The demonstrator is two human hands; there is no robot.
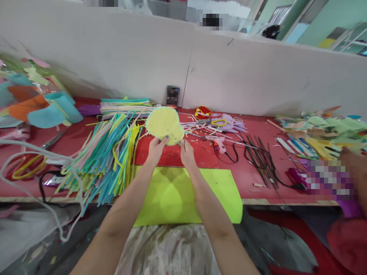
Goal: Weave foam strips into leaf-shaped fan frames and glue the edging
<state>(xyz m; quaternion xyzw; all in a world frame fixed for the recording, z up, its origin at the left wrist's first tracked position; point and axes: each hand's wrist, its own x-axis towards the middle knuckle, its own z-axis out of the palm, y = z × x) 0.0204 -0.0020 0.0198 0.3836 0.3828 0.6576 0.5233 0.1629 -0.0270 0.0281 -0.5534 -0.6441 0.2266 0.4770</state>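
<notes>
A yellow fan-shaped piece [163, 121] is held over the red desk [246, 190], its lower edge being gripped by the left hand [157, 148] and the right hand [187, 152]. Nearer, a yellow-green sheet [172, 196] is spread; leftward, coloured strips [104, 154] are heaped.

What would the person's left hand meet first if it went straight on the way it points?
The yellow fan-shaped piece, which the left hand holds by its lower edge. Past it, the dark pixelated object near the pale wall looks roughly in line, though depth is unclear.
</notes>
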